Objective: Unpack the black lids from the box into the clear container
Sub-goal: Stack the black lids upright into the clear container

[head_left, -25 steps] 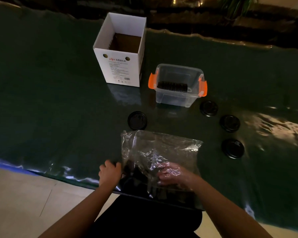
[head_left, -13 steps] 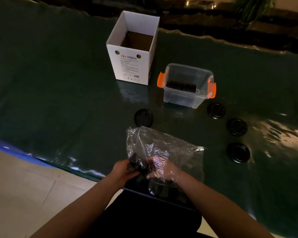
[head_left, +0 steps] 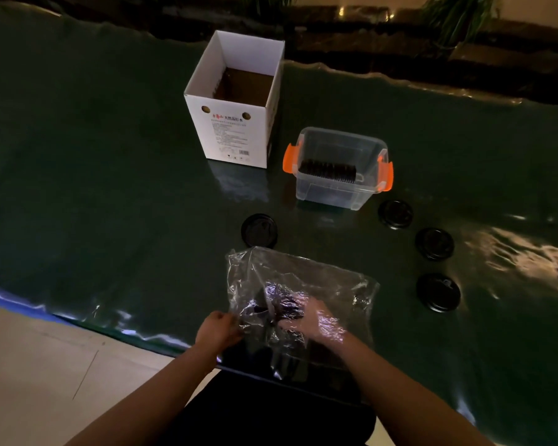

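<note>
Both hands have drawn closer together on the plastic bag (head_left: pixel 290 294) since a second ago. Now the left hand (head_left: pixel 218 328) pinches the bag's near edge, fingers clenched on the film, while the right hand (head_left: pixel 318 320) sits inside the bag with its fingers around dark lids, though the film blurs the exact grip. A row of black lids (head_left: pixel 327 170) already stands in the clear container (head_left: pixel 339 140); four loose lids (head_left: pixel 434 243) lie on the table (head_left: pixel 110 188), and the white box (head_left: pixel 236 101) looks empty. To do this well, keep the mouth held wide and taut, gather the lids as one stack, and draw them out straight so none snag
</note>
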`<state>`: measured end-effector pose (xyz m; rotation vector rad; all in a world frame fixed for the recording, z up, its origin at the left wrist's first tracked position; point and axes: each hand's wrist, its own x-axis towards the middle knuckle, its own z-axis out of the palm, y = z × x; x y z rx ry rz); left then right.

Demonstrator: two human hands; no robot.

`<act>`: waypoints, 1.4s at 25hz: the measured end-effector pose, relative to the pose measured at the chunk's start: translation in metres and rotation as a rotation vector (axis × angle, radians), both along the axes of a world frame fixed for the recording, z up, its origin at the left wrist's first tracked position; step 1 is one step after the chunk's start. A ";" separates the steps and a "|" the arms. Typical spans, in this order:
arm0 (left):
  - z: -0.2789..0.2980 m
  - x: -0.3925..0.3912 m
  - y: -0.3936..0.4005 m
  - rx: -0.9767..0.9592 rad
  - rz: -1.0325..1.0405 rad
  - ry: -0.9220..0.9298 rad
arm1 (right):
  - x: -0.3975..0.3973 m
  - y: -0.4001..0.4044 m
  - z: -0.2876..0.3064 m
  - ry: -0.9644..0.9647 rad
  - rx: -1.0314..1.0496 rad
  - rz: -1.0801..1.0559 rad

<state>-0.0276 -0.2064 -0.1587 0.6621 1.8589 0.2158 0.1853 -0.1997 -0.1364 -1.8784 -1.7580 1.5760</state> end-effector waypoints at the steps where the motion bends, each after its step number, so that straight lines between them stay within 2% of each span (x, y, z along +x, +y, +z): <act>1: -0.002 -0.005 -0.001 0.023 -0.028 0.035 | 0.009 0.001 0.003 0.040 -0.013 -0.042; 3: 0.002 -0.014 0.001 0.060 -0.124 0.118 | 0.032 0.002 0.013 0.120 -0.073 -0.176; 4: 0.007 -0.015 0.006 0.100 -0.181 0.219 | 0.044 0.001 0.020 0.161 -0.131 -0.258; 6: 0.021 -0.011 0.021 0.214 -0.254 0.353 | 0.071 -0.003 0.024 0.190 -0.208 -0.314; 9: 0.055 0.016 0.065 0.505 -0.360 0.392 | 0.105 -0.009 0.029 0.201 -0.268 -0.393; 14: 0.083 0.074 0.138 0.817 -0.788 0.394 | 0.162 -0.001 0.058 0.048 -0.420 -0.474; 16: 0.089 0.093 0.159 0.902 -0.945 0.371 | 0.185 0.012 0.071 0.011 -0.376 -0.569; 20: 0.093 0.125 0.204 1.027 -1.152 0.347 | 0.205 0.064 0.110 0.025 -0.062 -0.771; 23: 0.092 0.142 0.238 1.065 -1.214 0.361 | 0.196 0.119 0.129 0.041 0.177 -0.889; 25: 0.089 0.150 0.257 1.060 -1.227 0.386 | 0.183 0.153 0.132 0.025 0.265 -0.909; 29: 0.075 0.160 0.290 0.992 -1.251 0.431 | 0.156 0.211 0.125 -0.144 0.367 -0.827; 32: 0.068 0.164 0.317 0.888 -1.155 0.432 | 0.146 0.241 0.106 -0.268 0.385 -0.757; 35: 0.063 0.175 0.335 0.853 -1.261 0.497 | 0.139 0.259 0.089 -0.407 0.352 -0.671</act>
